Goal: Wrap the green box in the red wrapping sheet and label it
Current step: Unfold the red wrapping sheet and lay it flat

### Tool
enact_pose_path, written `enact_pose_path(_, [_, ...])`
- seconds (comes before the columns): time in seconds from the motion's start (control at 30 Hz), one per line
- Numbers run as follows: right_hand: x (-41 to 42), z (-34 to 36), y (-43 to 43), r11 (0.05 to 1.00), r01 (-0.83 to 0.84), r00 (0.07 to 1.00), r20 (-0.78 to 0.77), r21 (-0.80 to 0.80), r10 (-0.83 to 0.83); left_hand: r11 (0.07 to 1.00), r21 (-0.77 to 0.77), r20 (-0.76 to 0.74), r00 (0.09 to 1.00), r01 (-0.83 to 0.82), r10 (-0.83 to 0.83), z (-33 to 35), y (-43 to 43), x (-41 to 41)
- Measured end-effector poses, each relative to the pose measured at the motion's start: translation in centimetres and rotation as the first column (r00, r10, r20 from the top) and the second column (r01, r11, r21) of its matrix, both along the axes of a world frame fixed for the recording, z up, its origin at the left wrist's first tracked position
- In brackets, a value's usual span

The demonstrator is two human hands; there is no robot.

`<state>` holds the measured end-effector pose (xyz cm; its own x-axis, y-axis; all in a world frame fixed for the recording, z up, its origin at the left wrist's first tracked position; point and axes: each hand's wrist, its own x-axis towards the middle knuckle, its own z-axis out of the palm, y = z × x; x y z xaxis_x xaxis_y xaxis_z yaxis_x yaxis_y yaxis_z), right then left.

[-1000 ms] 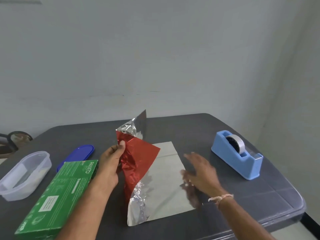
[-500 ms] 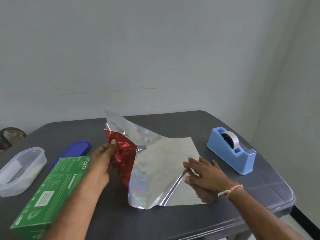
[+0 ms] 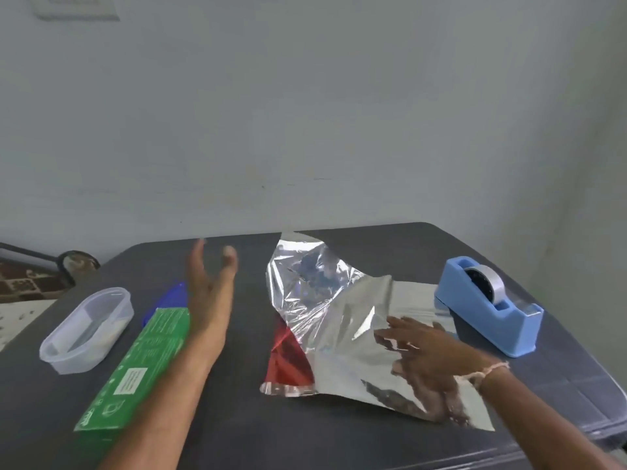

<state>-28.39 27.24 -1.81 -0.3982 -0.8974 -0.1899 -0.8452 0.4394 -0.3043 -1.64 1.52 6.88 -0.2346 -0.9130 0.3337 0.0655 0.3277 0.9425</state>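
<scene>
Head view: I judge this to be the spreading step, with the sheet half-flattened and nothing wrapped yet.

My right hand (image 3: 417, 351) presses, fingers spread flat, on the crinkly red foil wrapping sheet (image 3: 339, 334), which lies silver side up with its far-left part humped. My left hand (image 3: 212, 283) hovers released and holds nothing. The long green cardboard box (image 3: 142, 361) lies on the dark grey table (image 3: 339, 442), left of the sheet and apart from it. Next I'd smooth the hump, then set the box on.

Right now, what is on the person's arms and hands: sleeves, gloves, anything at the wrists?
No sleeves are in view: both arms are bare to the frame's edge. The left hand and right hand wear no gloves. A pale twisted thread band circles the right wrist; the left wrist shows nothing worn. Blur hides any rings.
</scene>
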Motion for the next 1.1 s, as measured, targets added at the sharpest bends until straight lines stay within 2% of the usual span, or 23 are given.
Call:
enact_pose_path(0.03, [-0.2,0.2,0.0,1.0,-0.019,1.0,0.005,0.021,0.018,0.974,-0.218,0.087,0.995,0.059,-0.041,0.3,0.6,-0.4])
enact_pose_path(0.07, [-0.4,0.4,0.0,0.999,-0.035,0.999,0.012,0.038,0.035,0.904,-0.395,0.212,0.974,0.164,-0.084,0.5,1.4,-1.2])
enact_pose_path(0.1, [-0.4,0.6,-0.1,0.998,-0.047,0.999,0.019,0.045,0.046,0.822,-0.479,0.379,0.917,0.309,-0.124,0.4,1.9,-2.0])
enact_pose_path(0.13, [-0.5,0.8,-0.1,0.998,-0.047,0.999,0.025,0.051,0.046,0.748,-0.485,0.566,0.815,0.453,-0.126,0.1,2.4,-3.2])
enact_pose_path(0.17, [-0.5,1.0,-0.1,0.998,-0.045,0.999,0.03,0.053,0.043,0.699,-0.434,0.736,0.671,0.568,-0.088,-0.1,2.8,-4.0])
enact_pose_path(0.2, [-0.7,1.0,-0.1,0.998,-0.04,0.999,0.032,0.051,0.039,0.691,-0.336,0.875,0.484,0.64,-0.023,-0.5,3.1,-4.8])
enact_pose_path(0.23, [-0.8,1.0,0.1,0.999,-0.034,0.999,0.026,0.04,0.033,0.702,-0.254,0.949,0.311,0.665,0.05,-1.1,3.1,-5.4])
enact_pose_path(0.27, [-1.1,0.8,0.4,0.999,-0.022,1.0,0.018,0.03,0.021,0.712,-0.207,0.975,0.2,0.671,0.095,-1.7,3.1,-5.7])
enact_pose_path(0.3, [-1.4,0.5,0.6,1.0,-0.007,1.0,0.011,0.02,0.007,0.728,-0.176,0.984,0.138,0.662,0.113,-2.4,2.8,-5.7])
enact_pose_path(0.37, [-1.7,0.1,0.9,0.999,0.044,0.999,0.011,-0.006,-0.044,0.763,-0.133,0.991,0.103,0.633,0.087,-3.8,2.4,-5.0])
enact_pose_path(0.47, [-1.0,-0.4,-0.2,0.988,0.113,0.994,0.01,-0.107,-0.113,0.775,-0.102,0.984,0.18,0.624,-0.016,-6.0,1.6,-3.9])
enact_pose_path(0.53, [-0.2,-0.7,-1.4,0.987,0.109,0.994,0.028,-0.119,-0.107,0.799,-0.047,0.989,0.138,0.6,-0.045,-7.1,1.7,-3.2])
enact_pose_path(0.63, [0.0,-1.1,-2.7,0.997,0.053,0.998,0.033,-0.052,-0.052,0.836,-0.072,0.992,0.124,0.544,0.005,-7.9,1.9,-2.1])
enact_pose_path(0.73, [-1.0,-1.0,-3.0,1.0,-0.02,0.999,0.05,0.002,0.02,0.833,-0.156,0.988,0.099,0.531,0.122,-7.7,2.4,-0.7])
enact_pose_path(0.83, [-1.7,-0.9,-2.9,0.999,-0.052,0.998,0.047,-0.003,0.052,0.822,-0.229,0.972,0.16,0.522,0.169,-7.6,2.1,-1.0])
enact_pose_path(0.9, [-1.9,-0.9,-2.9,0.998,-0.056,0.998,0.022,0.003,0.056,0.839,-0.142,0.983,0.173,0.526,0.058,-8.1,1.9,-1.9])
enact_pose_path(1.0, [-2.4,-1.0,-2.8,0.997,-0.058,0.998,0.019,0.043,0.057,0.855,0.02,0.995,0.076,0.518,-0.07,-9.0,2.3,-2.5])
enact_pose_path(1.1, [-3.2,-0.9,-2.8,0.996,-0.076,0.996,0.041,0.055,0.074,0.883,0.031,0.995,0.073,0.469,-0.073,-10.1,4.0,-1.1])
